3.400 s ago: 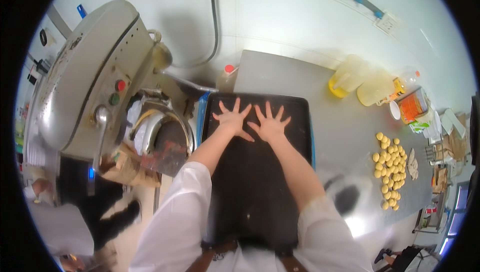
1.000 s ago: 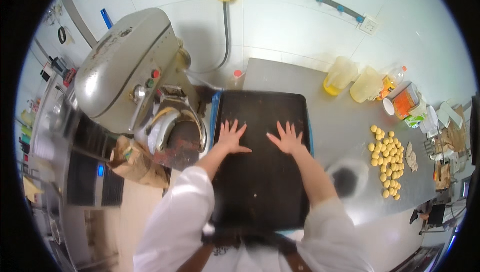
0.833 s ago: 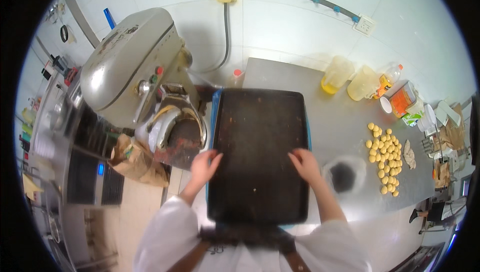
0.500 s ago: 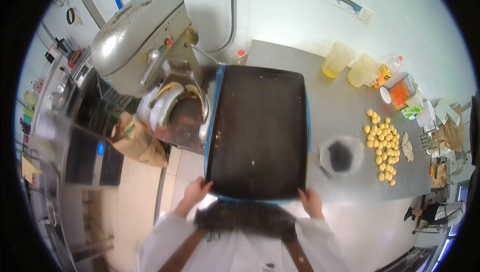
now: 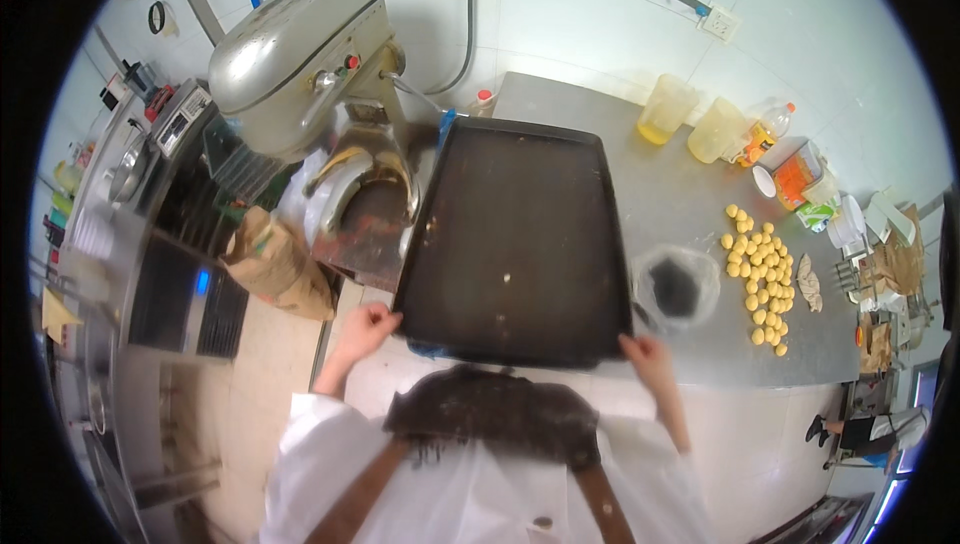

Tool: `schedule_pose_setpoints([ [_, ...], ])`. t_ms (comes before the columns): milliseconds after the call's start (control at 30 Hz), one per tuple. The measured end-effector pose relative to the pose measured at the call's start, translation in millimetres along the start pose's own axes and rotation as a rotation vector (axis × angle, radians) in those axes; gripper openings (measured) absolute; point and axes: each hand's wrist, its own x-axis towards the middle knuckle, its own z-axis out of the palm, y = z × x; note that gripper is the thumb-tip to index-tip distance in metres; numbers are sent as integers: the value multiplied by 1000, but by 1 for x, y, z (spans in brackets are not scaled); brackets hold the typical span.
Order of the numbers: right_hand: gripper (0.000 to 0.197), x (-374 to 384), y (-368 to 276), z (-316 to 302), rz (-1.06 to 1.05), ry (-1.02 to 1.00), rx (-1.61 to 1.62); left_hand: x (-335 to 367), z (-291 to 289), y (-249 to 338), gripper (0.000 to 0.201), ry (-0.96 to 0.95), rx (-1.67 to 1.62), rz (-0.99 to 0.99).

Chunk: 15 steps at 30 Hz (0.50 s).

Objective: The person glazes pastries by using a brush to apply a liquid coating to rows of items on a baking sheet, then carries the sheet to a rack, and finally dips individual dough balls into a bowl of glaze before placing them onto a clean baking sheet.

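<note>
A large dark baking tray (image 5: 515, 234) lies across the left end of the steel counter, its far end reaching toward the wall. My left hand (image 5: 368, 330) pinches its near left corner. At the near right corner my right hand (image 5: 650, 356) grips the rim, fingers closed. Small pale crumbs dot the tray's dark surface. Blue plastic (image 5: 446, 128) peeks out along its left side and under the near edge; what lies beneath is hidden. The near end looks lifted a little toward me.
A stand mixer (image 5: 300, 54) rises at the left, with a brown paper bag (image 5: 278, 269) below it. On the steel counter (image 5: 640, 184), right of the tray, are a plastic bag (image 5: 676, 287), several yellow dough balls (image 5: 762, 269), two yellowish jugs (image 5: 668, 109) and a bottle (image 5: 768, 132).
Both hands have moved up and away from my body, with the tray's near edge between them. The near end appears wider, and less blue plastic shows at the sides.
</note>
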Motion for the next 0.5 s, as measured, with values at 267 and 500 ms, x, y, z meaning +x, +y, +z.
schedule_pose_setpoints([
  [267, 47, 52, -161, -94, -185, 212, 472, 67, -96, 118, 39, 69, -734, 184],
  [500, 74, 109, -263, -121, -323, 327, 423, 135, -130, 220, 55, 333, -634, 263],
])
